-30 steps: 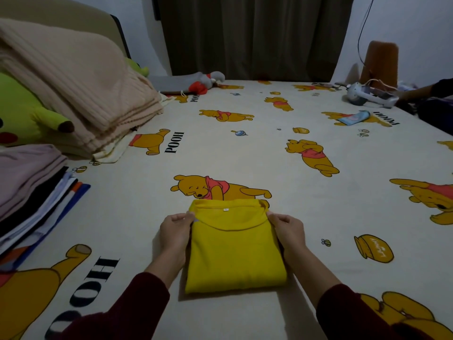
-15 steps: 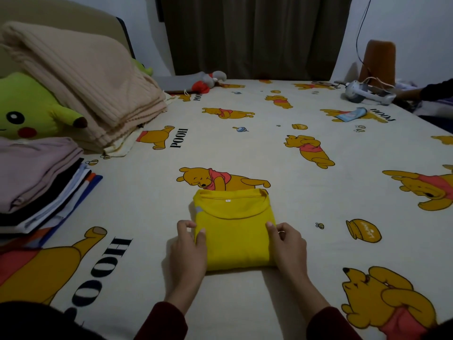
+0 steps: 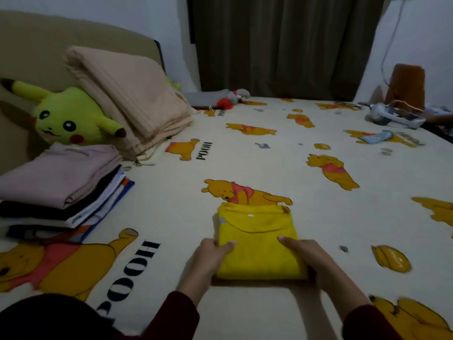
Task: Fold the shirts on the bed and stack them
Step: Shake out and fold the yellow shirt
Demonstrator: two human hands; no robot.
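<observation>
Both hands have slid down from the collar end to the near corners of the yellow shirt (image 3: pixel 257 244), now a tidy folded square on the bed (image 3: pixel 282 163). The left hand (image 3: pixel 210 256) and right hand (image 3: pixel 311 258) each pinch an edge, thumbs on top. Folding looks finished; carrying it to the stack (image 3: pixel 61 192) at left seems next.

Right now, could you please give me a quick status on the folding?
Left hand and right hand grip yellow shirt, folded, flat on bed. Stack waits at left. Path between unobstructed.
</observation>
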